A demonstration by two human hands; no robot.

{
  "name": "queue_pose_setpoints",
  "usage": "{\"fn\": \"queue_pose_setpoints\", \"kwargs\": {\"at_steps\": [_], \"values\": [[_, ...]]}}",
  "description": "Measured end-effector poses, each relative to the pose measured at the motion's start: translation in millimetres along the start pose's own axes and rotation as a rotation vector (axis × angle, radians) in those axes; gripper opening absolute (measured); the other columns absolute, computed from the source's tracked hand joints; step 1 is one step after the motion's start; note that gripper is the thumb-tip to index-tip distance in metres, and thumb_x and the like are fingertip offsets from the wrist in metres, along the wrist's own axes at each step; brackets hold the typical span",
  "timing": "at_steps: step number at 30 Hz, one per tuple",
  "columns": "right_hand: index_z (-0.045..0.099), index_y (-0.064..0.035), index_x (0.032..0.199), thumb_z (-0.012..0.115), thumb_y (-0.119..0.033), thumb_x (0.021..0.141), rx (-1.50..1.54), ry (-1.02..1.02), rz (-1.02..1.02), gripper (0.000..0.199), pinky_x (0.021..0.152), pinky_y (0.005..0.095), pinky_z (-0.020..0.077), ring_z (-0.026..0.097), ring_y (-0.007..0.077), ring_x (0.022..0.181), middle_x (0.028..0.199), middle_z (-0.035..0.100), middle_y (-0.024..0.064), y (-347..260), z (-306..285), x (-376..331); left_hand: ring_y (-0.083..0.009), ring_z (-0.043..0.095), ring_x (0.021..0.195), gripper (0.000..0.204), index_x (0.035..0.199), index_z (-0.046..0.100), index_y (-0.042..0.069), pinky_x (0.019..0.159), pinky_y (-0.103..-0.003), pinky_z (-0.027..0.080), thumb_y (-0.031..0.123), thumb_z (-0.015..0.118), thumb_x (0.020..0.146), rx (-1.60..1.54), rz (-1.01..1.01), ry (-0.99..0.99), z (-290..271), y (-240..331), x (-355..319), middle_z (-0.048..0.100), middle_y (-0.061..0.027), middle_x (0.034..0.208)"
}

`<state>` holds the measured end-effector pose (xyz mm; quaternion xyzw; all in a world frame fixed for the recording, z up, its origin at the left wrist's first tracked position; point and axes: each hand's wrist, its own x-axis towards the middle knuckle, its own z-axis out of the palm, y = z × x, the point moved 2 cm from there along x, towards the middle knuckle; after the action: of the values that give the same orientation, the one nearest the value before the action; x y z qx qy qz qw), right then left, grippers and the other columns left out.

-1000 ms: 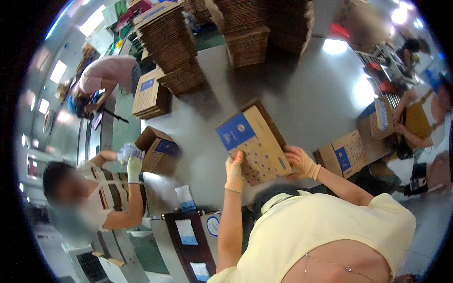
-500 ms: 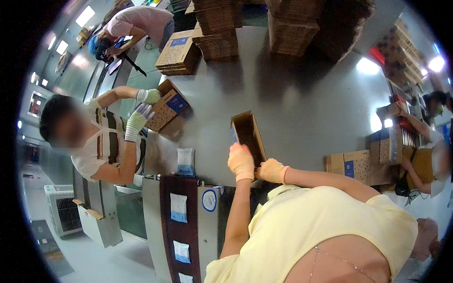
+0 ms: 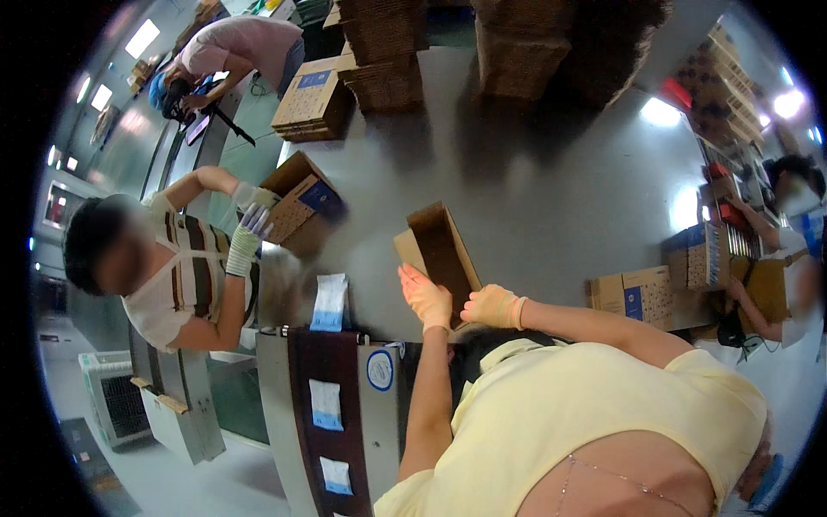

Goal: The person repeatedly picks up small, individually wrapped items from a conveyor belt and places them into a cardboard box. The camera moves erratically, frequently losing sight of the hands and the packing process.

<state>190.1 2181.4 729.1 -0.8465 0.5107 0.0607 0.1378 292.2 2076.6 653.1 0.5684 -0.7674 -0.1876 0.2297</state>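
Note:
An open cardboard box stands on the metal table in front of me, its inside bare and a flap folded out on its left. Against that left side my gloved left hand lies with its fingers stretched out. My gloved right hand is closed at the near right corner, with fingers curled on the box edge. To the left of the box, a white and blue packet sits at the end of a dark conveyor belt.
More packets lie along the belt. A co-worker in striped gloves handles another box at the left. Flattened cartons are stacked at the back. Boxes stand at the right beside another person. The metal table spans the middle.
The box's left flap has swung outward, and my left hand has opened from a grip on that side. The packet at the belt's end has moved slightly onto the table's edge.

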Motion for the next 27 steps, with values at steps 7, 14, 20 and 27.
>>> {"fn": "queue_pose_setpoints", "kwargs": {"at_steps": [7, 14, 20, 27], "values": [[0.062, -0.0121, 0.086, 0.058, -0.012, 0.08, 0.003, -0.017, 0.107, 0.008, 0.065, 0.0358, 0.0544, 0.064, 0.0225, 0.086, 0.084, 0.064, 0.0026, -10, -8, 19, -0.0313, 0.043, 0.126, 0.072, 0.143, 0.029, 0.003, 0.105, -0.035, 0.034, -0.001, 0.053, 0.075, -0.691, -0.198, -0.495, -2, -27, 25, 0.04, -0.0184, 0.14], [0.063, -0.0093, 0.087, 0.06, -0.009, 0.079, 0.012, -0.057, 0.18, 0.009, 0.067, 0.038, 0.0551, 0.066, 0.0264, 0.084, 0.084, 0.066, 0.0084, 1, -11, 8, -0.026, 0.046, 0.121, 0.052, 0.131, 0.042, 0.0, 0.103, -0.034, 0.035, 0.012, 0.064, 0.085, -1.652, 0.323, 0.171, -219, 90, 47, 0.048, -0.0119, 0.131], [0.062, -0.0085, 0.088, 0.059, -0.009, 0.078, -0.01, -0.045, 0.148, 0.011, 0.067, 0.0382, 0.0545, 0.065, 0.0267, 0.086, 0.086, 0.065, 0.0095, -1, -19, 12, -0.025, 0.048, 0.116, 0.048, 0.127, 0.045, 0.0, 0.1, -0.034, 0.037, 0.015, 0.063, 0.085, -1.987, 1.2, -0.499, -358, 204, -50, 0.049, -0.0115, 0.126], [0.061, -0.0084, 0.085, 0.06, -0.011, 0.077, 0.013, -0.007, 0.112, 0.009, 0.068, 0.0395, 0.0528, 0.063, 0.0267, 0.085, 0.085, 0.064, 0.0091, -13, -18, 19, -0.0237, 0.05, 0.11, 0.043, 0.122, 0.047, 0.0, 0.096, -0.033, 0.039, 0.018, 0.062, 0.086, -1.949, 1.245, -0.624, -368, 226, -86, 0.051, -0.011, 0.12]]}}
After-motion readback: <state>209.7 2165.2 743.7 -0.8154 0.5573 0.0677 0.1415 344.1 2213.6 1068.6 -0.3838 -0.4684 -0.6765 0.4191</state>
